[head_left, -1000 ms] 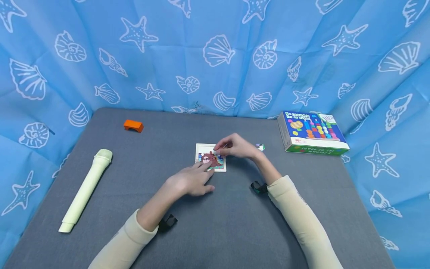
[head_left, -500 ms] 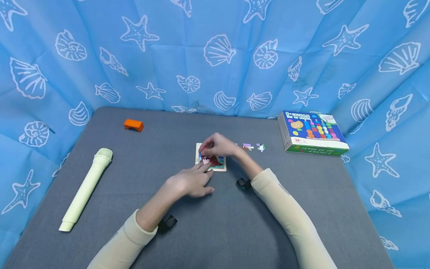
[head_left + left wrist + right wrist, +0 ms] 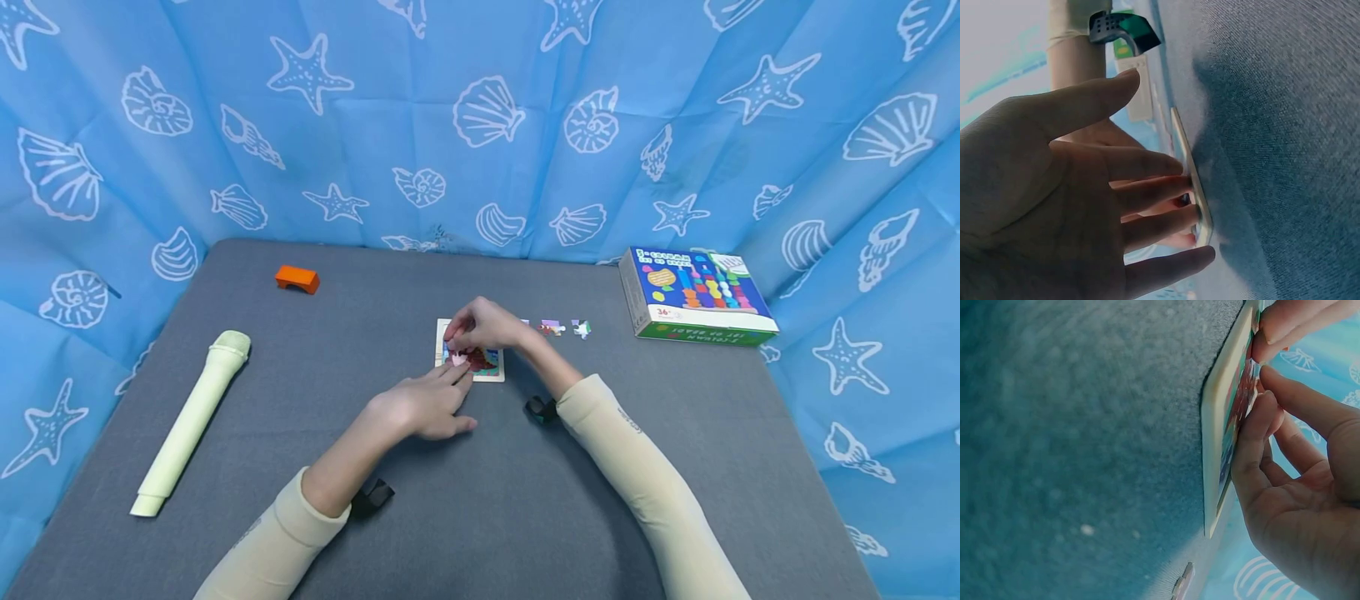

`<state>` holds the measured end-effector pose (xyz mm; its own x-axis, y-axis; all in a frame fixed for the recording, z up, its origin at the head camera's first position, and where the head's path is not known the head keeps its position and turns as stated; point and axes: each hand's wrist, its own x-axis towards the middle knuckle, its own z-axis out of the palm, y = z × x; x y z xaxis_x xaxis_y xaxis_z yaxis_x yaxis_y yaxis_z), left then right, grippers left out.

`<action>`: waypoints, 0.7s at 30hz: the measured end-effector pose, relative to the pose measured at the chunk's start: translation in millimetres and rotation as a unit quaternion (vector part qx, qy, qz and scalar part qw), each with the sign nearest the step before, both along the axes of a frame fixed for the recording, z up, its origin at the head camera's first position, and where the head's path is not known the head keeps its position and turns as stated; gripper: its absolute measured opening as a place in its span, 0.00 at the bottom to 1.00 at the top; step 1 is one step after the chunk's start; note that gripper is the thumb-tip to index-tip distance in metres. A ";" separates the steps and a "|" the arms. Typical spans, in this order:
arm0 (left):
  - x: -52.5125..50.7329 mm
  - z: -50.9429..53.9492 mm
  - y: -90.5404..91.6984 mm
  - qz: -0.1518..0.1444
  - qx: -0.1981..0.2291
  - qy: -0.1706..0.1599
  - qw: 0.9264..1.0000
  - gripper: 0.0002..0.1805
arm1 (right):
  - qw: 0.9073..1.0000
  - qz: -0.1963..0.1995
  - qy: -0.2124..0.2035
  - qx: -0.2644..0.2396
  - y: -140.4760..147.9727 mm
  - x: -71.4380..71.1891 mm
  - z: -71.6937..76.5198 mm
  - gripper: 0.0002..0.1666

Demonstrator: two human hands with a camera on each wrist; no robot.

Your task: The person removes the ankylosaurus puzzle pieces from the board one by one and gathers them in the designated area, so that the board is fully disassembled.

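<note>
One framed puzzle (image 3: 487, 364) flat on the table (image 3: 465, 533), left hand (image 3: 425, 406) touching it, fingers apart; the right hand (image 3: 486, 325) bunches fingertips over it, can't tell if they're gripping anything. Too light a steadying touch, and pressing could skid it.

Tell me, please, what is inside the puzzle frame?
Inside the puzzle frame, a jigsaw picture partly shows: reddish brown, with teal. The left hand and right hand cover other parts; whatever lies beneath cannot be seen.
</note>
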<state>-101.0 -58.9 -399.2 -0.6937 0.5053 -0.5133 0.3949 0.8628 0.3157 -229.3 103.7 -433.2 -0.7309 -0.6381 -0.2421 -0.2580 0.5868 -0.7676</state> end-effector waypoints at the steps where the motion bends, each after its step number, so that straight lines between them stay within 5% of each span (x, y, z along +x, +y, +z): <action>1: 0.2 -0.4 -0.5 0.000 0.000 0.002 1.000 0.44 | 1.000 -0.001 -0.003 -0.003 0.3 -0.4 -0.5 0.07; 21: -0.7 -20.2 -25.6 -0.047 0.055 0.056 0.996 0.43 | 0.999 -0.004 -0.016 -0.037 5.3 -2.2 -5.2 0.09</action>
